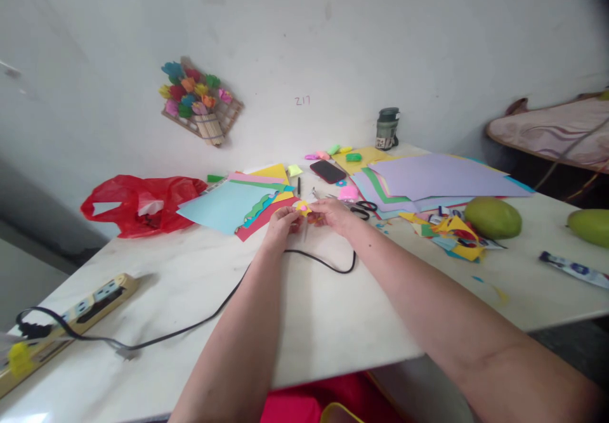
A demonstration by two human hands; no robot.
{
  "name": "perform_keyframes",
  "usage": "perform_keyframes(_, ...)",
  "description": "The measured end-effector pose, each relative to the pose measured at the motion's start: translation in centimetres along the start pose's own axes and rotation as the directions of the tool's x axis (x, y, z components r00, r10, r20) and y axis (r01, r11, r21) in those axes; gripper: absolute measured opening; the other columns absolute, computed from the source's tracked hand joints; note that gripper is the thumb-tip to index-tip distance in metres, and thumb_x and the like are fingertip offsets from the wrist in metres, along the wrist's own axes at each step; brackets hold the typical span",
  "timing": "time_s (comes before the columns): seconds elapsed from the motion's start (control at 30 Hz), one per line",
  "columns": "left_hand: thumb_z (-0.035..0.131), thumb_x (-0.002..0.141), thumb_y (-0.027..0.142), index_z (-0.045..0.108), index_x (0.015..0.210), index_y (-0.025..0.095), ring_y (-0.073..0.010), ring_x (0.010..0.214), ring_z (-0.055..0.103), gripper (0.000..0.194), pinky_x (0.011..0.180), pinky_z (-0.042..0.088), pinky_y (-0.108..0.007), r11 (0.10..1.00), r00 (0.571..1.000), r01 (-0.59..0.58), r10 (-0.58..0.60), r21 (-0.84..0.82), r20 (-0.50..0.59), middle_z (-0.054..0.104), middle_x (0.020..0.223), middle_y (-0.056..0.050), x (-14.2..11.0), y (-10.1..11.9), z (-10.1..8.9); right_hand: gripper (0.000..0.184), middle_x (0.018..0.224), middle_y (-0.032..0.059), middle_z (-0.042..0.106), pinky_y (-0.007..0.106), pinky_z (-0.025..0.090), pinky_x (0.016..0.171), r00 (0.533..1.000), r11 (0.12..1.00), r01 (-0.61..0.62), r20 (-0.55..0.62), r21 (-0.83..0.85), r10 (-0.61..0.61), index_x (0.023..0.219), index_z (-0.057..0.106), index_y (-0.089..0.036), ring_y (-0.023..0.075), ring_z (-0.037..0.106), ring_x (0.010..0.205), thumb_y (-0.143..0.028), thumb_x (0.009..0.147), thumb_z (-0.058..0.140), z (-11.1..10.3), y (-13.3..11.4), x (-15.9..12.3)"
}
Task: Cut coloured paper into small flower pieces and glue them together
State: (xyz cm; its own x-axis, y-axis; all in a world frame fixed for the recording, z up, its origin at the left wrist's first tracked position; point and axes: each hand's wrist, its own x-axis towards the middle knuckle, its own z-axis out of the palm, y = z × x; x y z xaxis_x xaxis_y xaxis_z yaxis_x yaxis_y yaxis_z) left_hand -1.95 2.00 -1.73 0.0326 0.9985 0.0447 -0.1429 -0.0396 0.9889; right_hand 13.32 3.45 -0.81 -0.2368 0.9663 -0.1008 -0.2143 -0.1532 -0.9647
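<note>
My left hand (282, 222) and my right hand (334, 214) meet over the middle of the white table (304, 321). Both pinch a small yellow and pink paper piece (303, 208) between their fingertips. The piece is partly hidden by my fingers. A stack of coloured paper sheets (238, 204) lies just behind my left hand. Black scissors (362, 209) rest right of my right hand.
A black cable (216, 312) runs across the table to a power strip (80, 312) at the left. A red plastic bag (143, 204), a phone (328, 170), lilac sheets (438, 179), paper scraps (451, 233), two green fruits (492, 217) and a tube (573, 267) lie around.
</note>
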Motion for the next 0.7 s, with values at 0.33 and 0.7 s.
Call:
perform_keyframes(0.33,0.074,0.061,0.046,0.058,0.07,0.013,-0.0099,0.047,0.053,0.037,0.051,0.046,-0.025,1.0,0.999,-0.004,0.005,-0.023,0.052,0.06,0.06,-0.001,0.1,-0.19,-0.17,0.007,0.056,0.0013,0.064,0.016,0.043,0.045,1.0,0.995,0.03,-0.005,-0.099,-0.031,0.068,0.064,-0.014,0.0089,0.059,0.051,-0.015,0.075,0.066,0.17,-0.27,-0.48)
perform_keyframes(0.7,0.077,0.056,0.045,0.05,0.062,0.015,-0.0094,0.044,0.053,0.041,0.048,0.044,-0.023,0.999,0.999,-0.033,0.033,-0.021,0.022,0.058,0.053,0.001,0.2,-0.52,-0.11,0.007,0.057,0.0022,0.065,0.018,0.042,0.043,0.999,0.991,0.048,-0.006,-0.125,-0.049,0.065,0.063,-0.013,0.0095,0.058,0.05,-0.015,0.072,0.065,0.41,-0.51,-0.76)
